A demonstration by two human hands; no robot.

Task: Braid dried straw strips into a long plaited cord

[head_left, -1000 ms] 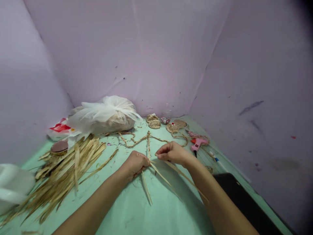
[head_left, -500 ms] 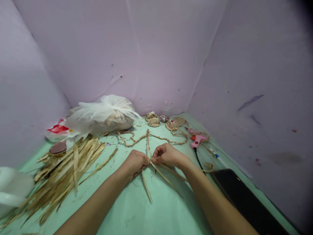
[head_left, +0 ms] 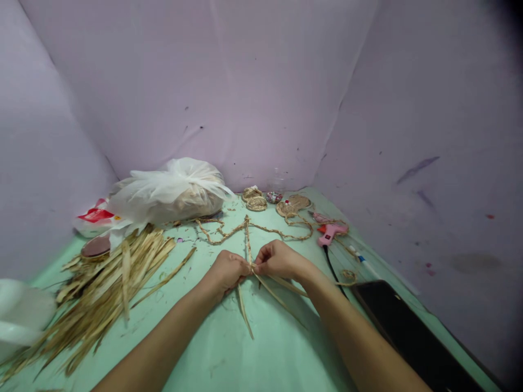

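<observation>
Both hands meet at the near end of a thin tan braid (head_left: 248, 239) of dried plant fibre. My left hand (head_left: 229, 270) is closed, pinching the braid end from the left. From the right, my right hand (head_left: 278, 258) pinches fibre strands (head_left: 278, 299) at the same spot, its fingertips almost touching the left ones. Loose strand ends fan out below the fingers, one under the left hand and others toward the right forearm. Beyond the hands the braid runs straight away from me and joins a long, wavy braided cord (head_left: 281, 237) on the table.
A heap of dried fibre strips (head_left: 118, 294) lies left, beside a white container (head_left: 24, 318). Behind it sits a stuffed white plastic bag (head_left: 175, 188). Woven round pieces (head_left: 256, 203) stand at the back. On the right are a pink glue gun (head_left: 332, 234) and a black phone-like slab (head_left: 408, 332).
Both hands stay at the braid's end with almost no movement. The right fingertips have shifted slightly, and the loose strands on the right have moved a little.
</observation>
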